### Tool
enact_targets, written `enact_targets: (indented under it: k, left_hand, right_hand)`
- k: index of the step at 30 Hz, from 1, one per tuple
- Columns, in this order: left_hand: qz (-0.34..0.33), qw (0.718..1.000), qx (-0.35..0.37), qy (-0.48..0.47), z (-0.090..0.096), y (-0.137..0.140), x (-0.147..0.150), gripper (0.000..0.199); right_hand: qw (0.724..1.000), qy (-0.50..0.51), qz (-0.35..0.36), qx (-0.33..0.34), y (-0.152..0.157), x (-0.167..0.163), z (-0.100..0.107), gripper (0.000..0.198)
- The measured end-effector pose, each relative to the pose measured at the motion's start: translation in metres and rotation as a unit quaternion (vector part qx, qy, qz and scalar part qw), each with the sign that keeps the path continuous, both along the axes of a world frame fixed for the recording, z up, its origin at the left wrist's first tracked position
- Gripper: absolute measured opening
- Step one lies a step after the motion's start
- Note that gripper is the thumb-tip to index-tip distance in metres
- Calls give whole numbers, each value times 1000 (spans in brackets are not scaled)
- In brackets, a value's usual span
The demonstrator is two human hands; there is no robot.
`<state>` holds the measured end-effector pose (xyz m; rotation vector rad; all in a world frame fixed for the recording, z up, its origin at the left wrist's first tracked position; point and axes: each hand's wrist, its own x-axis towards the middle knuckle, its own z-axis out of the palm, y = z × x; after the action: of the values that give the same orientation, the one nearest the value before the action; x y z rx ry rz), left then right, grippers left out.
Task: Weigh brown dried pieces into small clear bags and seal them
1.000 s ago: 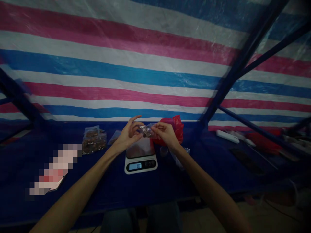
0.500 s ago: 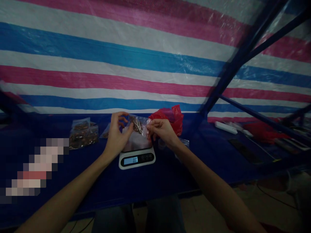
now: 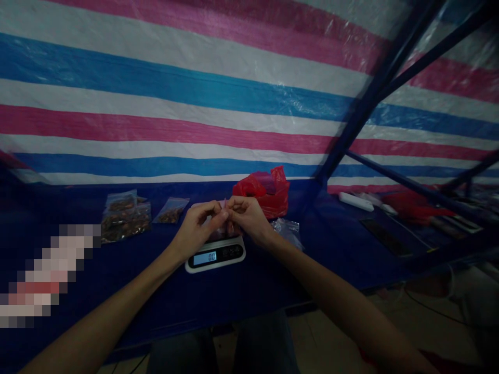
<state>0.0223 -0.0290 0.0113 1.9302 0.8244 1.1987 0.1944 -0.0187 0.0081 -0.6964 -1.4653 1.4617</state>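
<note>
"Hands, from the head view: held how?"

"Brought close together over the scale (image 3: pixel 222 254), left hand (image 3: pixel 198 227) and right hand (image 3: pixel 250 219) meeting at the fingertips. Pinching a small plastic bag (image 3: pixel 225 203) between them, showing only a thin pinkish edge above the fingers, otherwise mostly hidden."

"Resting on the scale, or lifted clear of it?"

"Can't tell about contact underneath. Directly over the weighing plate, at any rate. Reading zeros on the lit display (image 3: pixel 205 257) along the scale's near edge."

"And left of the scale?"

"Near it, a small clear packet (image 3: pixel 171 211) with brown bits inside. Farther left, a pile of packets (image 3: pixel 127 215) with similar brown contents, overlapping. Farthest left, a pixelated patch (image 3: pixel 42 272); impossible to make out."

"To the right?"

"Near the scale, some crumpled, shiny clear plastic (image 3: pixel 288 232). Just behind and to the right of it, a bunched red bag (image 3: pixel 268 200) with a purplish area near the top. Well apart to the right, a white elongated object (image 3: pixel 355 201) and a dark flat thing (image 3: pixel 384 237), lying on the blue desk (image 3: pixel 249 291)."

"Beyond the scale?"

"Striped sheeting (image 3: pixel 175 104) in pink, white and blue."
</note>
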Motion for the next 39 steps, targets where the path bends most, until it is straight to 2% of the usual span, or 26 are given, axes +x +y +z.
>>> enact_targets:
  k: [4, 7, 15, 19, 25, 28, 31, 34, 36, 39]
  left_hand:
    - [15, 998, 44, 42, -2, 2, 0, 30]
    - [7, 996, 69, 58, -2, 1, -1, 23]
    - [-27, 996, 40, 76, 8, 2, -6, 26]
    - [11, 991, 81, 106, 5, 6, -8, 30]
    - [70, 987, 100, 107, -3, 9, -6, 35]
    - [96, 982, 116, 112, -3, 8, -7, 32]
    - [128, 976, 137, 111, 1, 8, -10, 30]
    - [137, 975, 145, 102, 4, 8, -12, 33]
    - [126, 982, 124, 72, 5, 9, -12, 33]
    - [96, 993, 65, -21, 5, 12, -13, 33]
  right_hand:
    - [999, 8, 4, -34, -5, -2, 3, 46]
    - [999, 6, 6, -31, -6, -1, 5, 47]
    - [1000, -9, -5, 24, -4, 3, 7, 45]
    - [997, -35, -3, 69, -1, 3, 4, 41]
    - [986, -116, -14, 120, 0, 3, 9, 34]
    - [967, -179, -46, 175, 0, 7, 13, 26]
    - [922, -261, -136, 251, 0, 12, 14, 22]
    - [886, -305, -197, 290, 1, 14, 13, 25]
    - [892, -285, -203, 287, 2, 14, 13, 23]
    - [932, -203, -189, 234, 5, 14, 12, 26]
